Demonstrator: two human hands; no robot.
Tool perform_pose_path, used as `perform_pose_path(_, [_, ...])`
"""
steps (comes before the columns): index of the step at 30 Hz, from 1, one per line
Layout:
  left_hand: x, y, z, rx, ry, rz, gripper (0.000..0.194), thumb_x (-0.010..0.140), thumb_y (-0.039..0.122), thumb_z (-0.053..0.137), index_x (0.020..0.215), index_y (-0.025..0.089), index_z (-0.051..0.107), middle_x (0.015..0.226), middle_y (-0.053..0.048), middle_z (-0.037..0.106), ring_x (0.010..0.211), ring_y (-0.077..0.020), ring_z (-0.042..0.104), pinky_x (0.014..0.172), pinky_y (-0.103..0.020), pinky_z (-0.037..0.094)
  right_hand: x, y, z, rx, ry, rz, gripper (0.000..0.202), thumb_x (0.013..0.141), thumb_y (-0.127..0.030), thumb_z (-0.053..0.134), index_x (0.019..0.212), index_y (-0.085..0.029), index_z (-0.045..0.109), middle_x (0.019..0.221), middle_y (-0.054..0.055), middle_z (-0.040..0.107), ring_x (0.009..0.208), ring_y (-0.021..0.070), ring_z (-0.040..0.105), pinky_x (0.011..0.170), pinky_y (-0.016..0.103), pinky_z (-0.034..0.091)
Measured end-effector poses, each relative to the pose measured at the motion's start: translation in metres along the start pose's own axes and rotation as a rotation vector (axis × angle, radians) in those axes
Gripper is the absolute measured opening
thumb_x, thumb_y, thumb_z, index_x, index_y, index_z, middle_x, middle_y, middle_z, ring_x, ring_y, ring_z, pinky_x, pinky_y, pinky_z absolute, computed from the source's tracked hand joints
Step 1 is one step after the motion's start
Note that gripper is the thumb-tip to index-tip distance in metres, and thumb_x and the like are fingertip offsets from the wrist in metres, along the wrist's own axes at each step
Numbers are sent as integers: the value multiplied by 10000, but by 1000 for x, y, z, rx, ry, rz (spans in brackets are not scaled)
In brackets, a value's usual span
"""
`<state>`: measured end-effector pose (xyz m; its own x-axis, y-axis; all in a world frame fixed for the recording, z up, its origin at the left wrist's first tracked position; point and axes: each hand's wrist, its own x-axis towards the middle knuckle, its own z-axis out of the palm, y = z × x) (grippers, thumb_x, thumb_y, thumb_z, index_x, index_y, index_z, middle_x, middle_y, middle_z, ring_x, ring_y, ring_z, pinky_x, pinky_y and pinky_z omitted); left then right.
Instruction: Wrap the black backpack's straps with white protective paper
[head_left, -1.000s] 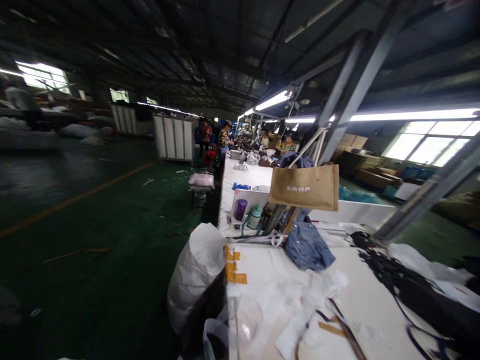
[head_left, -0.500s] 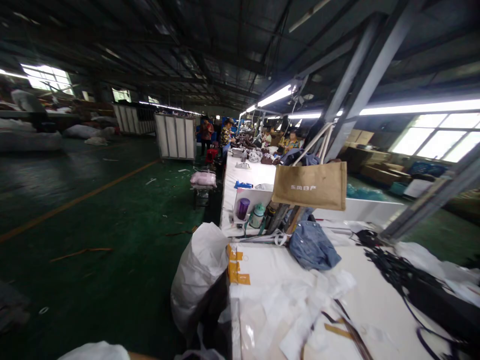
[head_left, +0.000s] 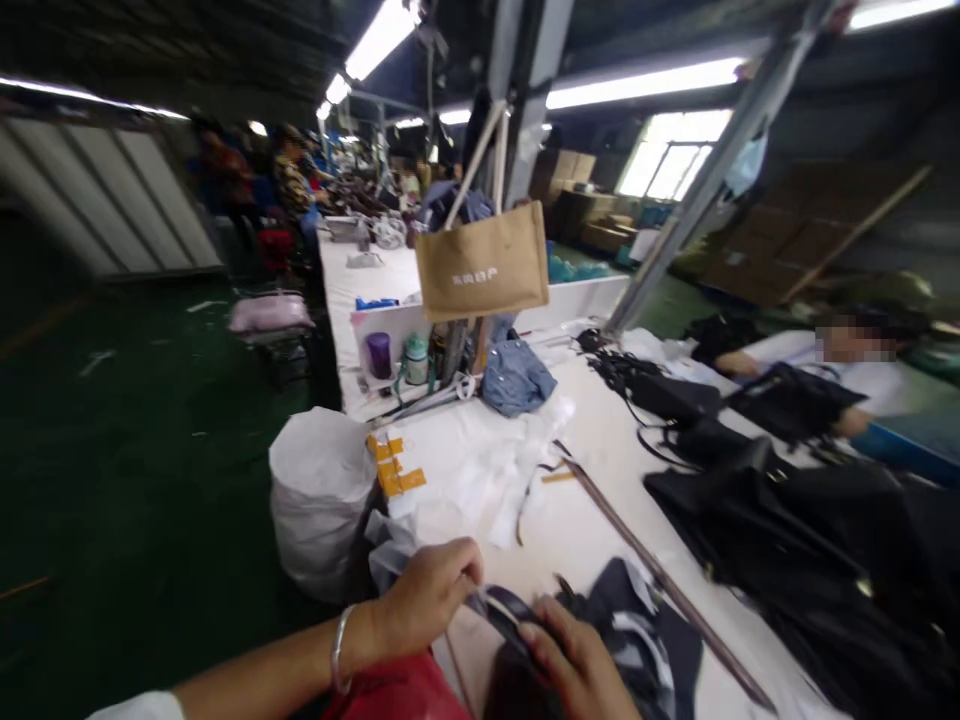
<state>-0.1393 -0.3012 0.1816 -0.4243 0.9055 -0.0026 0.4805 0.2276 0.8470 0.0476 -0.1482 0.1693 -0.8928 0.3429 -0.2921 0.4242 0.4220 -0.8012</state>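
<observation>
My left hand [head_left: 431,597], with a silver bangle at the wrist, is closed in a pinch at the far end of a dark curved strap [head_left: 508,606]. A greyish, film-like piece shows at its fingertips, too blurred to name. My right hand [head_left: 574,660] grips the same strap lower down, thumb and fingers wrapped round it. Under and beside the right hand lie dark pieces [head_left: 679,630] with a pale curved strip [head_left: 646,650] on them. A long brown strip [head_left: 667,580] runs along the white table [head_left: 600,520] to the right.
A white sack [head_left: 319,500] stands on the floor against the table's left edge. Crumpled white wrapping [head_left: 487,480] and a blue denim item [head_left: 517,378] lie ahead. A tan bag [head_left: 484,265] hangs at a post. Black bags [head_left: 780,560] cover the right side, where a co-worker [head_left: 862,370] handles one.
My view has turned right and down towards the table. Both my hands have come into view, holding the dark strap. The co-worker and the black bags on the right now show.
</observation>
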Motion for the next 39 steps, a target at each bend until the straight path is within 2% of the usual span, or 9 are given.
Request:
perform_pose_path(3, [16, -3, 2, -8, -87, -2, 144, 816, 105, 457, 830, 198, 565, 822, 5, 621, 799, -147, 560, 740, -249, 395, 7, 8, -6, -1, -8, -29, 396, 971, -511, 386, 797, -197, 553, 684, -23, 558, 658, 136, 533, 622, 252, 374])
perform_pose_path(9, [45, -11, 19, -56, -182, 26, 121, 843, 150, 465, 844, 203, 575, 835, 8, 617, 818, -156, 557, 757, -260, 399, 3, 10, -17, -28, 200, 35, 313, 981, -429, 407, 831, -199, 558, 703, -21, 573, 670, 134, 538, 622, 241, 332])
perform_pose_path(16, [72, -11, 40, -19, -329, 75, 181, 914, 233, 414, 801, 212, 555, 791, 4, 605, 768, -160, 543, 718, -258, 399, 35, 13, -14, -130, 135, 21, 180, 951, -307, 474, 895, -201, 607, 835, 27, 673, 777, 158, 603, 659, 244, 338])
perform_pose_path(22, [87, -31, 37, -24, -297, -24, 102, 886, 209, 445, 813, 216, 515, 809, 12, 595, 805, -172, 553, 742, -265, 402, 33, 46, -26, -7, 132, 121, 184, 940, -328, 485, 925, -191, 606, 802, 14, 670, 736, 148, 592, 643, 231, 349])
perform_pose_path(26, [95, -34, 48, -5, -364, -12, 151, 920, 274, 424, 797, 225, 498, 786, 20, 585, 781, -173, 548, 739, -267, 406, 35, 52, -28, 44, 165, 104, 160, 917, -316, 521, 919, -196, 626, 791, -2, 657, 721, 135, 569, 634, 220, 350])
perform_pose_path(29, [102, -32, 54, -18, -409, -31, 181, 924, 308, 427, 779, 224, 495, 788, 16, 598, 786, -178, 560, 739, -268, 415, 36, 57, -36, 126, 165, 111, 164, 922, -315, 518, 927, -198, 632, 787, -11, 659, 715, 127, 570, 623, 212, 353])
perform_pose_path(33, [111, -23, 58, -72, -409, -94, 78, 866, 250, 486, 802, 216, 514, 845, -4, 631, 858, -192, 580, 791, -279, 434, 29, 65, -46, 185, 204, 130, 197, 941, -359, 505, 978, -206, 625, 762, -21, 657, 688, 126, 577, 632, 220, 362])
perform_pose_path(37, [115, -14, 67, -152, -394, -103, 38, 844, 200, 501, 814, 209, 521, 846, -6, 616, 867, -179, 574, 809, -279, 443, 28, 65, -38, 199, 160, 76, 240, 936, -414, 517, 1027, -216, 619, 835, 3, 683, 767, 160, 616, 674, 238, 388])
perform_pose_path(39, [114, -10, 74, -139, -388, -81, 62, 864, 198, 483, 826, 210, 529, 862, -9, 619, 864, -173, 572, 813, -281, 443, 28, 64, -30, 281, 118, 69, 251, 931, -398, 519, 1096, -220, 584, 842, 3, 684, 728, 154, 622, 661, 236, 405])
